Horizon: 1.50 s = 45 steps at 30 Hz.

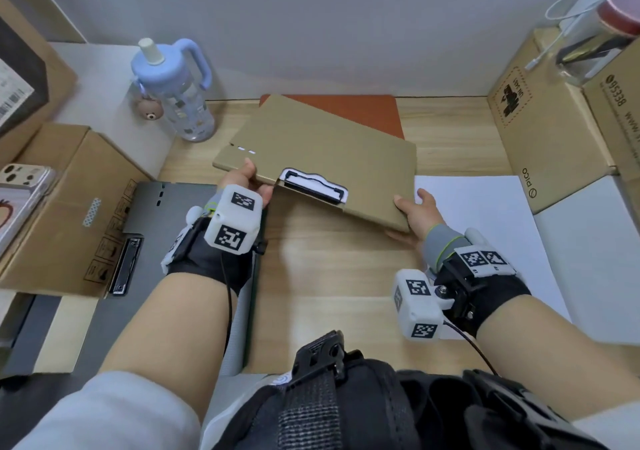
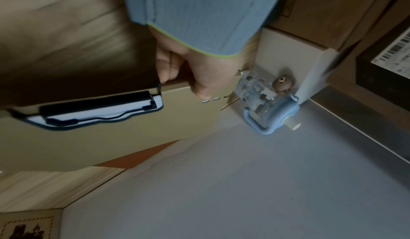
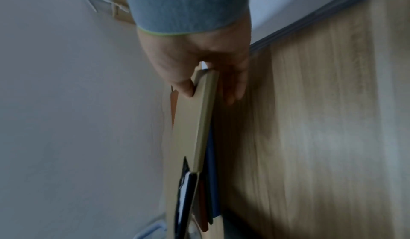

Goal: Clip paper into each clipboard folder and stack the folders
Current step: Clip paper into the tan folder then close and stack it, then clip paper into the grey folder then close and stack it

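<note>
Grey folder lies left, unfilled. Left hand pinches the tan folder beside its clip; right hand grips the near right corner, folder raised above the orange folder. Best: square the edges, lower flat. Loose paper right on surface.

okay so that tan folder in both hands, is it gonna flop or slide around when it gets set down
The tan folder probably stays stiff: gripped only at its near edge by the left hand and right hand, it shows no sag. Its smooth cover may slide on the orange folder.
</note>
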{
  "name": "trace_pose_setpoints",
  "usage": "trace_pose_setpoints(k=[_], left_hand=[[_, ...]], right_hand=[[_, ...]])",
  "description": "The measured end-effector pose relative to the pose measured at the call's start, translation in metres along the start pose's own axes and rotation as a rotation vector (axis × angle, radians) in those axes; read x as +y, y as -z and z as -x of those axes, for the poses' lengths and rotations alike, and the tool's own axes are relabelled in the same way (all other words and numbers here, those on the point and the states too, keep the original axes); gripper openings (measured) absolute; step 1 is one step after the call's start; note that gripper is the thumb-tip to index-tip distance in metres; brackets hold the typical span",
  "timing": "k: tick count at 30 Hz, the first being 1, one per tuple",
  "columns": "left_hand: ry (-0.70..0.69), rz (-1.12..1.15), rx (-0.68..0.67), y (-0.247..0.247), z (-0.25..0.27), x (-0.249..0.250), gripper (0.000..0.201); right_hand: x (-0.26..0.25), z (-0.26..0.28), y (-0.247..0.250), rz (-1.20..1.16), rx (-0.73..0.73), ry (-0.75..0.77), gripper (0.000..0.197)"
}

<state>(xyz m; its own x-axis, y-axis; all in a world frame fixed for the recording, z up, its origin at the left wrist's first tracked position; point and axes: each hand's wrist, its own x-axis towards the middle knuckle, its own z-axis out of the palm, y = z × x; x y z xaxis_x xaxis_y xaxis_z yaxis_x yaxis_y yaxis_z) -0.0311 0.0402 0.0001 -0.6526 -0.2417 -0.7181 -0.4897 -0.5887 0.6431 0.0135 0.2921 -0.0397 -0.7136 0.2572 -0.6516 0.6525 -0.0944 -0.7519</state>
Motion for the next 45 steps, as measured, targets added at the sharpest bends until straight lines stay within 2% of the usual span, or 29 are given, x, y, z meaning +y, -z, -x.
trace_pose_setpoints(k=[3,7,10,14,17,21,26,29,34,35,39,42,45], left_hand=[[0.078,0.012,0.021,-0.001,-0.008,-0.007,0.023],[0.185,0.097,-0.021,-0.004,-0.018,-0.011,0.018],[0.25,0.089,-0.069,-0.011,-0.023,-0.011,0.026],[0.25,0.048,-0.092,-0.019,-0.028,-0.008,0.03],[0.273,-0.008,-0.102,-0.021,-0.034,-0.006,0.024],[0.278,-0.116,-0.118,-0.024,-0.042,-0.005,0.023],[0.253,-0.24,-0.149,-0.033,-0.042,-0.001,0.031],[0.256,-0.274,-0.18,-0.038,-0.042,0.004,0.032],[0.251,-0.322,-0.207,-0.04,-0.04,0.004,0.028],[0.236,-0.333,-0.203,-0.04,-0.038,0.003,0.027],[0.166,-0.419,-0.175,-0.033,-0.027,-0.001,0.018],[0.112,-0.521,-0.172,-0.022,-0.019,-0.004,0.021],[0.072,-0.665,-0.18,-0.013,-0.012,-0.012,0.016]], right_hand=[[-0.005,-0.004,-0.004,-0.183,-0.052,-0.024,0.045],[-0.019,-0.011,-0.004,-0.364,0.004,-0.034,0.04],[-0.029,-0.019,-0.004,-0.498,0.037,-0.082,0.036],[-0.041,-0.027,-0.005,-0.583,0.069,-0.126,0.008],[-0.046,-0.035,-0.007,-0.617,0.08,-0.134,0.011],[-0.052,-0.041,-0.01,-0.619,0.093,-0.136,0.004],[-0.058,-0.043,-0.012,-0.619,0.057,-0.15,0.018],[-0.059,-0.043,-0.013,-0.584,0.043,-0.159,0.039],[-0.057,-0.039,-0.018,-0.519,0.03,-0.148,0.047],[-0.056,-0.038,-0.018,-0.503,0.036,-0.153,0.045],[-0.052,-0.028,-0.023,-0.433,0.018,-0.194,0.008],[-0.044,-0.016,-0.034,-0.371,-0.051,-0.216,0.012],[-0.036,-0.007,-0.046,-0.3,-0.137,-0.236,0.006]])
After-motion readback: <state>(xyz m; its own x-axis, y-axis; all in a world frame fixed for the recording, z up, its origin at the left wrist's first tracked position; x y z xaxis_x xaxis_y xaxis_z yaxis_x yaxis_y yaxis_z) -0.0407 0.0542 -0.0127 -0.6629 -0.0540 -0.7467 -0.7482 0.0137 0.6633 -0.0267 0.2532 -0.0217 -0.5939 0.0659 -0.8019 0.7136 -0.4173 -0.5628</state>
